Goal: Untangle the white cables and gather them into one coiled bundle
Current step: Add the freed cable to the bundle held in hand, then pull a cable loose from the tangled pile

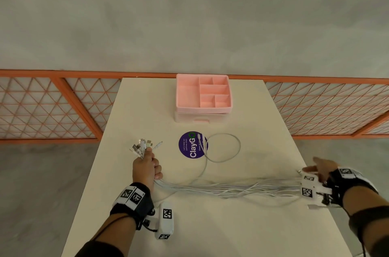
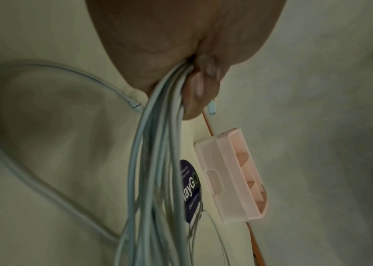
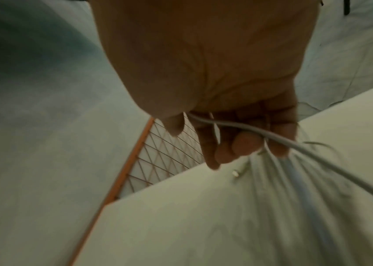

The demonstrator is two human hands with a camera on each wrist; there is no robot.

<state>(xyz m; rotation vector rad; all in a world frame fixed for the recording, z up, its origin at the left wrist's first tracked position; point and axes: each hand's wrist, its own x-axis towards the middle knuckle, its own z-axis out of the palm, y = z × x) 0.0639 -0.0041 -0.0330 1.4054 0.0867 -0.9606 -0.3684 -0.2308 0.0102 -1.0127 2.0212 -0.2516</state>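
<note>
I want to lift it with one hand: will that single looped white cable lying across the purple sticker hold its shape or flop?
The looped white cable will probably flop: it is thin and lies in a loose curve on the cream table. It looks light, so a push likely drags it. Its tail runs toward the left hand, so it may tug.

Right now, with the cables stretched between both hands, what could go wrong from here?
1. The left hand grips the connector ends of the white cables, but the right hand holds them loosely with fingers spread; strands may slip out.
2. One loose cable lies looped on the table across the purple sticker; it could be left out of the bundle.
3. Strands cross mid-span, so coiling now may lock in tangles.
</note>
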